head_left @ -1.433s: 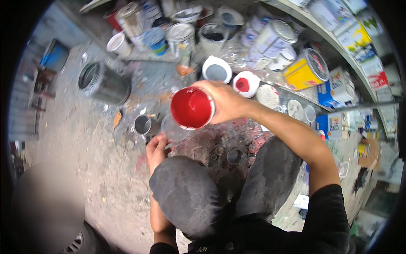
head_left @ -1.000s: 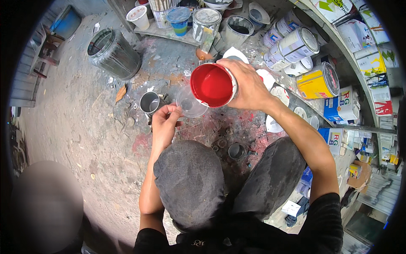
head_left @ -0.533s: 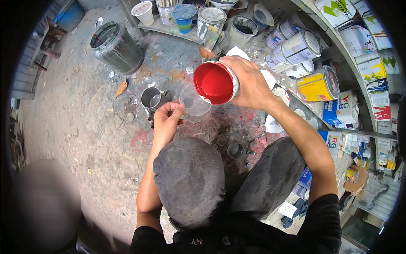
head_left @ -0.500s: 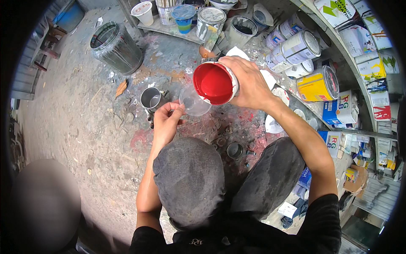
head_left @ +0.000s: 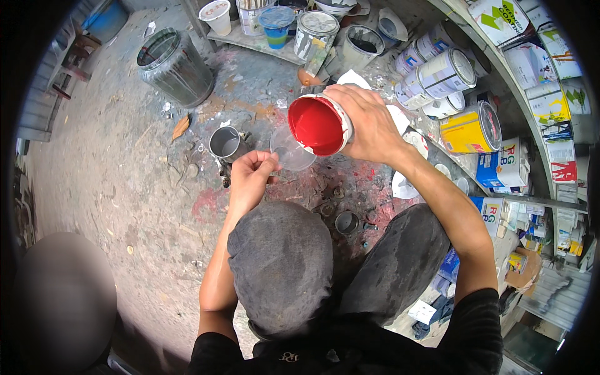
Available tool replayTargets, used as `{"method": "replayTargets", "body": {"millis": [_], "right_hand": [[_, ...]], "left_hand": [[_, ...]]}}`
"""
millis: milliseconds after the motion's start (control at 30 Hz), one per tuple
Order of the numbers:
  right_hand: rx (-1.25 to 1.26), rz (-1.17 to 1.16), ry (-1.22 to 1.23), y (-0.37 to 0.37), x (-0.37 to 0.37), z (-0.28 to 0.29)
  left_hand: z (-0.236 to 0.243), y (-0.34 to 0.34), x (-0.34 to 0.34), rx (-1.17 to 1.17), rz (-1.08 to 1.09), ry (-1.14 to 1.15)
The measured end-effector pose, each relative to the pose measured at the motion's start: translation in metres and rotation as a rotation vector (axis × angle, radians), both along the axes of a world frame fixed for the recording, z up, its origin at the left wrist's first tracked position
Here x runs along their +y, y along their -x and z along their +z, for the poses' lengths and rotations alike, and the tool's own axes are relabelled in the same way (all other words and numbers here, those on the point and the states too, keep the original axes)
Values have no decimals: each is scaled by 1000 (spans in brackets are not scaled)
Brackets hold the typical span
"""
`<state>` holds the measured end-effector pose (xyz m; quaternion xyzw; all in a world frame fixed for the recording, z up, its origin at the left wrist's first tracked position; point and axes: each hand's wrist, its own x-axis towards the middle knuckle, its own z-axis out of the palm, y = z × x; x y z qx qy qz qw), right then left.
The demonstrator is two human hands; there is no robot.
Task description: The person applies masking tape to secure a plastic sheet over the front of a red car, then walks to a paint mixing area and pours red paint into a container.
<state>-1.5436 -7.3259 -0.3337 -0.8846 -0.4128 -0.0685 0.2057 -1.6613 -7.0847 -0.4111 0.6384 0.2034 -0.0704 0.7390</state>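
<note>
My right hand (head_left: 367, 125) is wrapped around a tub of red paint (head_left: 315, 127), gripping its right side. The tub is tilted to the left, and the red paint lies against its lower rim. Just below that rim is a clear plastic cup (head_left: 294, 153), its edge pinched between the thumb and fingers of my left hand (head_left: 255, 172). The tub's rim overlaps the cup, and I cannot tell whether paint has run into it. Beside my left hand, a spray gun with a grey metal cup (head_left: 226, 144) stands on the floor.
Ahead on the left stands a large paint-streaked drum (head_left: 181, 69). A low shelf (head_left: 256, 44) holds several tubs and cans. More cans, including a yellow one (head_left: 472, 128), line the right side. A small dark cup (head_left: 346, 222) sits between my knees, and a dry leaf (head_left: 180, 127) lies on the floor.
The paint in the tub has shifted toward its lower rim as the tub tips slightly further. Both hands keep their holds and have barely moved; the whole view has shifted a little.
</note>
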Motion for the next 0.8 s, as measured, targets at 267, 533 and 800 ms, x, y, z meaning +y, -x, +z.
{"method": "replayTargets", "body": {"millis": [267, 533, 800], "right_hand": [[-13, 2, -3, 1, 2, 1], [-26, 5, 11, 0, 1, 0], [5, 5, -34, -2, 2, -3]], "left_hand": [[-1, 0, -1, 5, 6, 4], [-1, 0, -2, 7, -6, 11], [1, 1, -1, 10, 1, 35]]}}
